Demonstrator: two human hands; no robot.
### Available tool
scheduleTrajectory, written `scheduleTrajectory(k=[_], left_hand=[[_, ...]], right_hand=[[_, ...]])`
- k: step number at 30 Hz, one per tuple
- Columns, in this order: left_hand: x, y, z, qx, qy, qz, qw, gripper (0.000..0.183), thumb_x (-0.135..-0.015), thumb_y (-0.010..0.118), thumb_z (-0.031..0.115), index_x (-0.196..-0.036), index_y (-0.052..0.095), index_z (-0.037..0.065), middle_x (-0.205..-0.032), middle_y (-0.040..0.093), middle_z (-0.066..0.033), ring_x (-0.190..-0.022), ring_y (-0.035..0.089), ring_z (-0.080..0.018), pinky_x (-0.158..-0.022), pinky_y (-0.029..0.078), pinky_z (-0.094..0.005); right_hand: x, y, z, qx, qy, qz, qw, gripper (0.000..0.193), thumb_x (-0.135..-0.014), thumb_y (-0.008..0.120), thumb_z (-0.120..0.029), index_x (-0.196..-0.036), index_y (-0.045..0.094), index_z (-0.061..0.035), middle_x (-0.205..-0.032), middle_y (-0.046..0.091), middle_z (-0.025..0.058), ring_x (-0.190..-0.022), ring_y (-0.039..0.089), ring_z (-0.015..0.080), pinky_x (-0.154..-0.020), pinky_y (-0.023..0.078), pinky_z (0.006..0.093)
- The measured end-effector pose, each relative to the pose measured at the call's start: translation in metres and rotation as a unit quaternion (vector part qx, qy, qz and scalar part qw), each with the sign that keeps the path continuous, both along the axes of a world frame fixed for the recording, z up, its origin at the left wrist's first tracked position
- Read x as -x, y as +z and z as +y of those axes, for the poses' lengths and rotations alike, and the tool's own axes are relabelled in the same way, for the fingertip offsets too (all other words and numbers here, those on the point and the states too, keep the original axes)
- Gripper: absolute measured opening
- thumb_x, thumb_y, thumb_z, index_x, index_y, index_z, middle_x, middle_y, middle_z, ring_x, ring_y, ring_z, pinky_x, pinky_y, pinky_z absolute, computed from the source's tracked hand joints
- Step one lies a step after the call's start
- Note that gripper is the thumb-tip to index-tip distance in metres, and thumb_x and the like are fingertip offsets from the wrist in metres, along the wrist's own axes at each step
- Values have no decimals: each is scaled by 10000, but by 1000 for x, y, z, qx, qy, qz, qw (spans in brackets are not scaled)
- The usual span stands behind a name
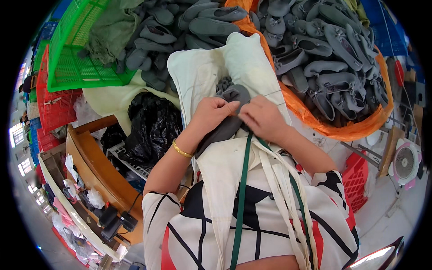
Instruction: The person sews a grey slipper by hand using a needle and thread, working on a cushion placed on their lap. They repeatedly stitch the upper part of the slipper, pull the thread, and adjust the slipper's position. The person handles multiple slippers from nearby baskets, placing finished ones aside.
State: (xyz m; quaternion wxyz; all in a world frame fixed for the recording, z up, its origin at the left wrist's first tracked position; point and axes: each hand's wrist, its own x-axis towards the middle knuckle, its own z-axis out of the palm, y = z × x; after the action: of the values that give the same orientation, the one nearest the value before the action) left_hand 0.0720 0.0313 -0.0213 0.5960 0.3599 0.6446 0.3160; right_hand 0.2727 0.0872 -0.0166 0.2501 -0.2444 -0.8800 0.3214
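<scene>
A dark grey fabric shoe [237, 93] lies over the white padded cloth in front of me, with a gathered dark trim at its far end. My left hand [210, 115] is closed on the shoe's left edge, thumb pressed on the rim. At the opposite edge, my right hand [264, 119] has its fingers pinched together; whatever is between them is too small to make out. Thin dark lines stick out to either side near the shoe. More dark grey material hangs below my left hand over the cream apron [220, 166].
Many grey shoes [337, 58] fill an orange-edged sack [315, 123] at the far right. Others lie beside a green crate [85, 72] at the far left. A black plastic bag [153, 121] and wooden drawer unit [101, 166] stand left. A fan [406, 163] and red basket [355, 177] are right.
</scene>
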Motion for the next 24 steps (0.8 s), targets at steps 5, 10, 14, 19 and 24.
scheduleTrajectory(k=[5, 10, 14, 19, 24], left_hand=[[2, -8, 0, 63, 51, -107, 991, 180, -895, 711, 213, -856, 722, 39, -691, 636, 13, -525, 470, -41, -491, 359, -188], [9, -10, -7, 77, 192, -359, 910, 112, -922, 663, 165, -891, 652, 58, -680, 616, -2, -501, 493, -57, -449, 366, -197], [17, -8, -11, 90, 124, -303, 941, 116, -945, 642, 164, -885, 612, 69, -695, 609, 1, -513, 493, -40, -453, 381, -195], [13, -11, -16, -102, -18, 16, 995, 110, -962, 603, 145, -883, 614, 69, -715, 618, -13, -581, 530, -35, -493, 424, -199], [21, -11, -8, -3, 71, -85, 994, 102, -976, 618, 157, -954, 644, 60, -753, 618, 16, -584, 533, -41, -519, 438, -187]], right_hand=[[5, -2, 1, 18, 49, 31, 998, 105, -833, 710, -108, -896, 641, -60, -776, 560, 102, -723, 576, 301, -636, 466, 395], [3, -2, 16, 79, -44, 46, 995, 137, -886, 665, -122, -988, 637, -34, -856, 649, 150, -763, 634, 346, -682, 513, 393], [13, 2, 23, 105, -33, -28, 994, 104, -893, 634, -113, -983, 632, -60, -846, 642, 138, -747, 640, 322, -655, 503, 390], [29, -13, 34, -26, -3, -92, 995, 68, -829, 645, -115, -895, 637, -100, -790, 589, 84, -726, 622, 295, -616, 482, 392], [32, -19, 38, -33, 19, -73, 997, 56, -814, 653, -110, -869, 651, -103, -789, 559, 84, -740, 610, 282, -614, 479, 384]])
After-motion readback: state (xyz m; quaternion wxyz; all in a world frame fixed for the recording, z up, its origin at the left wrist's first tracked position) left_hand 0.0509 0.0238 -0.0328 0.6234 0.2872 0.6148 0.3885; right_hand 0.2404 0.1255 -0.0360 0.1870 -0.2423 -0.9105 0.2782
